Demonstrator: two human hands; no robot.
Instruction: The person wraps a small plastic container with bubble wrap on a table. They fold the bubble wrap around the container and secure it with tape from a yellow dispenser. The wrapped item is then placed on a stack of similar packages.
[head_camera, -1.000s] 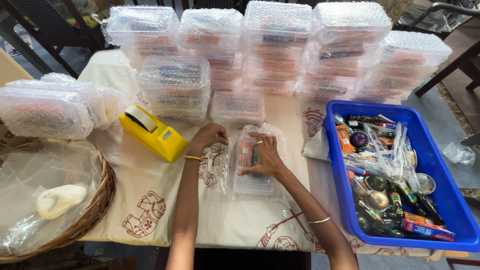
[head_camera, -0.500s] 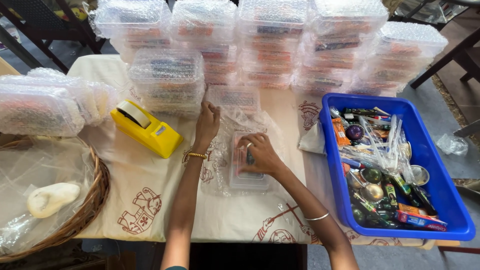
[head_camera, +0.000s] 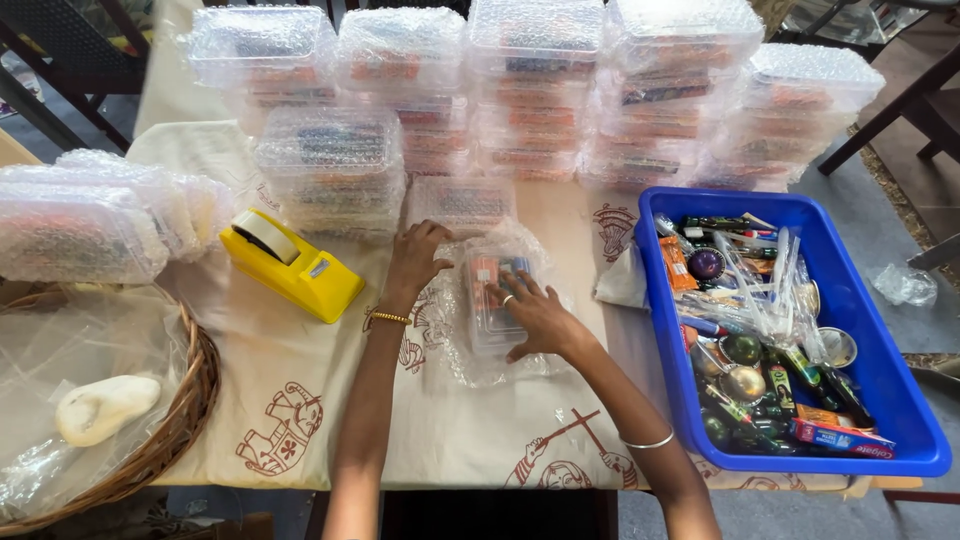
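Head view | clear box (head_camera: 497, 290) on bubble wrap (head_camera: 470, 350), long axis 12–6 | right hand (head_camera: 535, 315) flat, open on it — nearer | left hand (head_camera: 418, 255) at 10, fingers curled on the wrap edge

yellow tape dispenser (head_camera: 292, 268) on cloth-covered worktop (head_camera: 330, 420), left | blue bin (head_camera: 880, 370) of mixed small items, right edge | stacks of bubble-wrapped boxes (head_camera: 530, 90) along far side | wicker basket (head_camera: 185, 400) at near left holding white stone-like lump (head_camera: 105, 407)
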